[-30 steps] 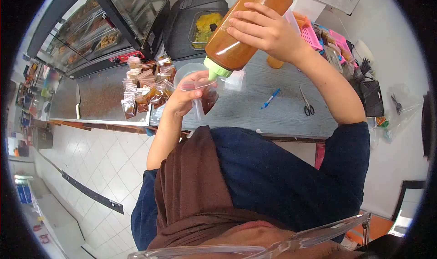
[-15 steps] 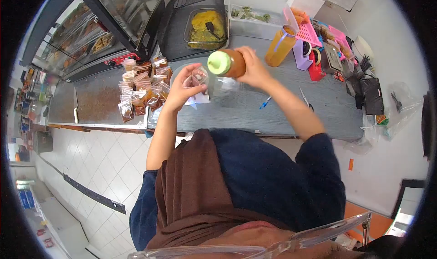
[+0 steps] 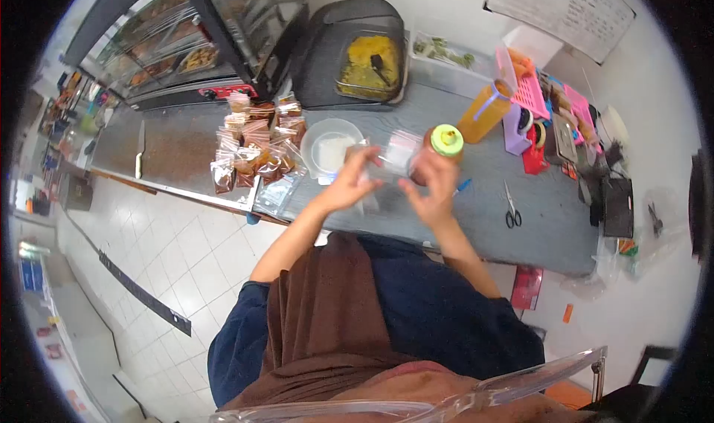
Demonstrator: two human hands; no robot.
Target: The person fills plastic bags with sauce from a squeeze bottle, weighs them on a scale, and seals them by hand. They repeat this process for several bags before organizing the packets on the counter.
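My left hand [image 3: 349, 183] is closed on a small clear plastic bag [image 3: 366, 172], held low over the counter; the bag is blurred and partly hidden by the fingers. To its right my right hand [image 3: 433, 185] has its fingers apart and holds nothing I can see, though motion smears it. Just behind that hand a squeeze bottle [image 3: 446, 142] with a light green cap stands upright on the counter. Between the hands and the back of the counter lies a stack of clear zip bags [image 3: 400, 149]. A round translucent bowl [image 3: 312, 142] holding something white sits behind my left hand.
Many filled sauce bags [image 3: 256, 144] lie left of the bowl. A tall orange-yellow bottle [image 3: 483, 112], scissors [image 3: 512, 207] and a blue pen [image 3: 462, 186] are on the right. Behind stand a glass dish [image 3: 368, 66] of yellow food and a display cabinet [image 3: 186, 44]. A knife [image 3: 140, 148] lies far left.
The squeeze bottle has gone from my right hand, tilted, to standing upright on the counter. My right hand has let go and come down toward my left hand. The camera view has shifted.
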